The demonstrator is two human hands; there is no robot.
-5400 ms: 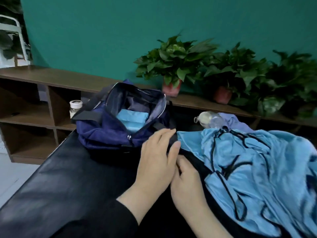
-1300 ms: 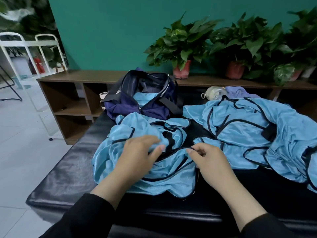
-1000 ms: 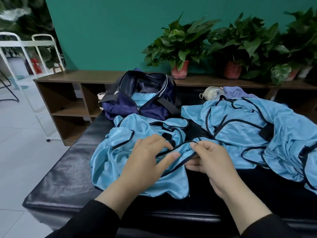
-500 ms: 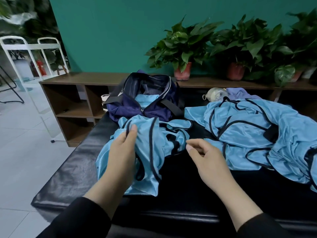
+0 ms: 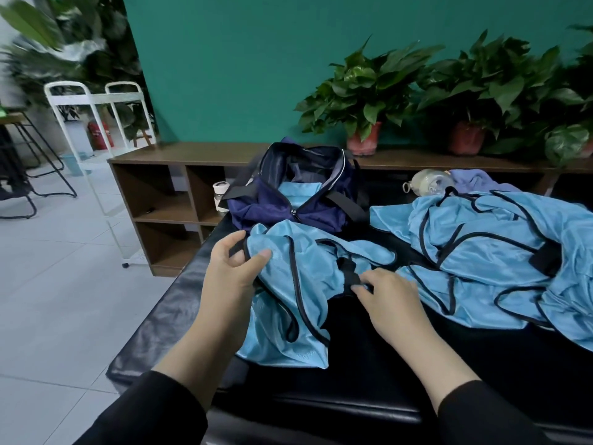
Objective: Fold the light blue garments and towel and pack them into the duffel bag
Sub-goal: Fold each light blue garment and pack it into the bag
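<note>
- Centre of the action: a light blue garment (image 5: pixel 298 284) with dark piping, bunched and half-doubled on the black padded bench (image 5: pixel 167 316), just in front of the duffel bag (image 5: pixel 288 207).
- The left hand (image 5: pixel 231 277) grips the garment's upper left edge, thumb over the fabric and fingers curled behind the trim, pinching it.
- The right hand (image 5: pixel 388 297) sits at the garment's right side, fingertips drawn together on a dark strap or trim piece; it looks like a pinch, though the exact contact is partly hidden by the fingers.
- Step in hand, as I read it: sorting out and squaring up this one garment for folding. It is far from flat, with edges looped over each other.
- Next move calls for spreading the cloth smooth across the bench, lining up the piped edges, then doubling it down to a size that fits the bag's opening.
- The bag stands unzipped and gaping, with a folded light blue piece (image 5: pixel 298 192) already inside, so packing has begun.
- Further right, a larger heap of blue garments (image 5: pixel 497 252) waits unfolded, with a lilac cloth (image 5: pixel 478 179) and a clear bottle (image 5: pixel 426 183) behind it.
- Beyond, a wooden shelf unit (image 5: pixel 167 194) carries potted plants (image 5: pixel 365 101) against the green wall.
</note>
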